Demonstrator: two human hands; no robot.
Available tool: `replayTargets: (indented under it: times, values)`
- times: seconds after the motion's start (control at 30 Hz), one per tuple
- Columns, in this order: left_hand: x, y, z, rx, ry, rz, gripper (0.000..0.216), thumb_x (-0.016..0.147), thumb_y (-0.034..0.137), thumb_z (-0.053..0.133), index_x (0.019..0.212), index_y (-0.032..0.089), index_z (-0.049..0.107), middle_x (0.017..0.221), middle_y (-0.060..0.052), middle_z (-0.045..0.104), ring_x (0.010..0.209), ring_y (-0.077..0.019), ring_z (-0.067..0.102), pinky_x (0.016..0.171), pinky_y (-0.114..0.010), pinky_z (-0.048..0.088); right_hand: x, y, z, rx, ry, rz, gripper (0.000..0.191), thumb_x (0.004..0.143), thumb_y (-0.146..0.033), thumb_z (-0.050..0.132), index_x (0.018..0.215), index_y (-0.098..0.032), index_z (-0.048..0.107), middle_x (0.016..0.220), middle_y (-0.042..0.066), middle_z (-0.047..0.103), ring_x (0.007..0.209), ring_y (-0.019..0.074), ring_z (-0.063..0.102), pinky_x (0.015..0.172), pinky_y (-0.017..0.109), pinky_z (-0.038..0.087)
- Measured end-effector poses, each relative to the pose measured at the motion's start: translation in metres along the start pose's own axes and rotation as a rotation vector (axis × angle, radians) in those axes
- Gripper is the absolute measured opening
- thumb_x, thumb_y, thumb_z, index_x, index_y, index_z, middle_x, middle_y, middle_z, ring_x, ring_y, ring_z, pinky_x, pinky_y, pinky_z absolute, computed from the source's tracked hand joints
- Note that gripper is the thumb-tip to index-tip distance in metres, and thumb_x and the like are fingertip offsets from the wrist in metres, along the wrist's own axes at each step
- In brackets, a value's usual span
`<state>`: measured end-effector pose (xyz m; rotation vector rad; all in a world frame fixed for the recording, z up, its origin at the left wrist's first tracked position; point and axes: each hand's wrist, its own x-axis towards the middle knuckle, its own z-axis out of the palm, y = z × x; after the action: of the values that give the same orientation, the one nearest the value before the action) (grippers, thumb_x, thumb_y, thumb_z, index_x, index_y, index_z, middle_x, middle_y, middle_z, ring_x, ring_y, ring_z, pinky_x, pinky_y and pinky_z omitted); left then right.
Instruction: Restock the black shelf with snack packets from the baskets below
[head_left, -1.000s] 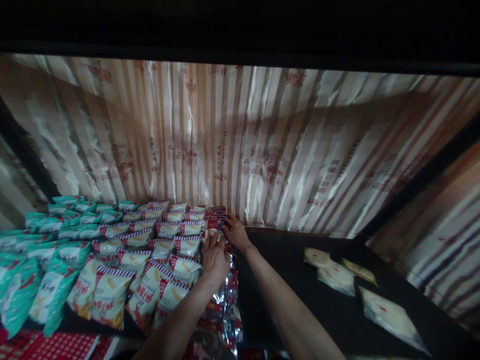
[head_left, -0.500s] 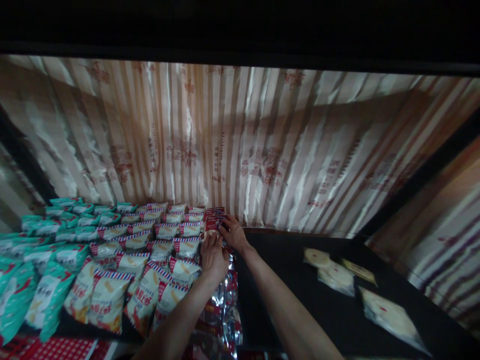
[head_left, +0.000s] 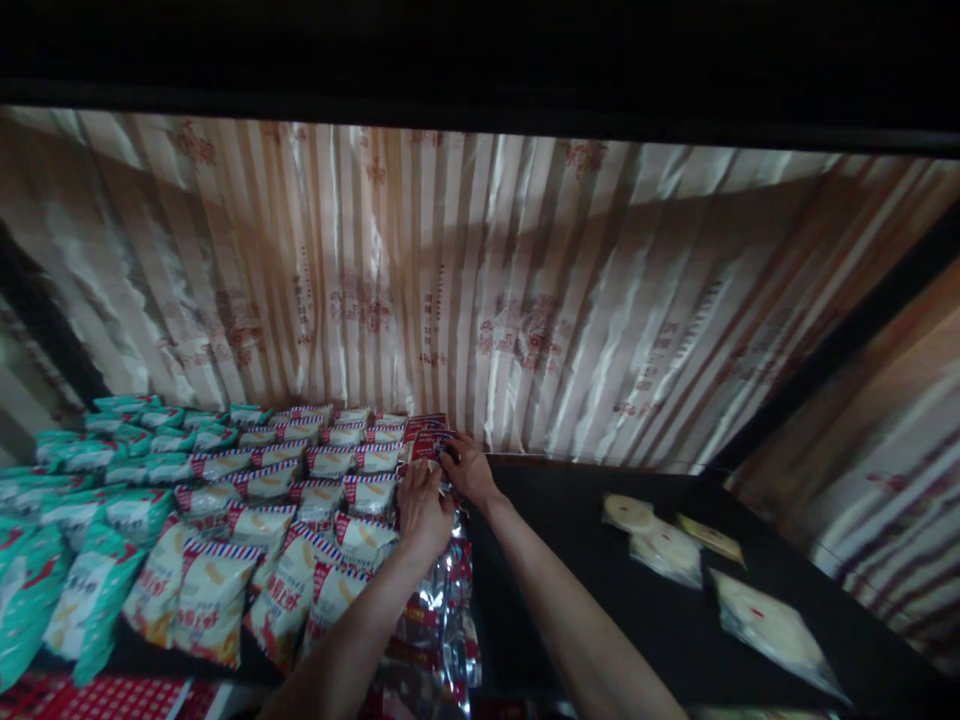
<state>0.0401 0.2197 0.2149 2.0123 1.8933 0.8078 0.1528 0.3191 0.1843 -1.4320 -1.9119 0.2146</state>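
Observation:
A row of dark red packets with shiny silver backs (head_left: 424,612) runs from the shelf's front edge to the rear. At its far end stand more dark red packets (head_left: 426,424). My right hand (head_left: 468,470) has its fingers bent around the right edge of one of these rear packets. Just in front and to the left, my left hand (head_left: 427,510) is closed over the same row, its fingertips at the packet's lower part. What lies under the left palm is hidden. Cream snack bags with red and blue striped tops (head_left: 217,600) stand right beside the left hand.
Teal snack bags (head_left: 94,600) fill the far left. On the black shelf (head_left: 555,520) to the right lie flat clear packs of pale round items (head_left: 666,552) and a narrow yellowish packet (head_left: 711,540). Striped sheeting (head_left: 517,250) hangs behind, with a dark beam overhead.
Both hands stay at the rear dark red packets, with hardly any finger movement. The whole view has shifted slightly.

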Motion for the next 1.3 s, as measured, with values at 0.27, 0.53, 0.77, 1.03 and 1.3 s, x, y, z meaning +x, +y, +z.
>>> replayTargets:
  times: [0.27,0.53,0.77,1.03,1.3]
  values:
    - [0.005,0.0,-0.003,0.001,-0.009,-0.015,0.041,0.081,0.021,0.047,0.12,0.014,0.054,0.138,-0.01,0.045,0.13,-0.0247,0.034,0.11,-0.041,0.023,0.002,-0.004,0.001,-0.036,0.035,-0.092,0.024,0.077,-0.022,0.054,0.096,-0.017,0.068,0.108,0.01,0.065,0.115,0.0219,0.051,0.107,0.042,0.028]
    - [0.003,-0.002,0.0,-0.032,-0.008,-0.035,0.04,0.079,0.018,0.048,0.118,0.017,0.055,0.136,-0.01,0.047,0.128,-0.0261,0.037,0.108,-0.042,0.026,-0.002,-0.007,-0.005,0.017,0.034,-0.068,0.026,0.078,-0.02,0.051,0.097,-0.017,0.068,0.109,0.01,0.065,0.116,0.0216,0.051,0.104,0.039,0.035]
    - [0.0,0.002,-0.003,-0.014,-0.025,-0.045,0.043,0.078,0.017,0.047,0.12,0.014,0.054,0.135,-0.014,0.047,0.129,-0.0265,0.037,0.108,-0.042,0.027,-0.012,-0.011,-0.011,0.016,0.078,0.029,0.033,0.08,-0.024,0.049,0.107,-0.015,0.065,0.116,0.012,0.062,0.116,0.0225,0.052,0.098,0.037,0.042]
    - [-0.011,0.011,-0.009,-0.017,-0.012,-0.027,0.044,0.077,0.014,0.048,0.12,0.013,0.055,0.134,-0.013,0.049,0.13,-0.0248,0.036,0.11,-0.041,0.025,-0.038,-0.017,-0.019,0.012,0.068,0.089,0.032,0.079,-0.02,0.048,0.105,-0.016,0.067,0.113,0.011,0.064,0.113,0.024,0.055,0.098,0.038,0.042]
    - [-0.041,0.026,-0.017,-0.108,0.04,0.01,0.039,0.076,0.01,0.046,0.112,0.015,0.06,0.128,-0.011,0.054,0.128,-0.0231,0.038,0.109,-0.04,0.027,-0.074,-0.036,-0.039,0.139,0.135,0.149,0.031,0.078,-0.023,0.045,0.1,-0.018,0.067,0.114,0.009,0.063,0.113,0.0227,0.054,0.099,0.039,0.041]
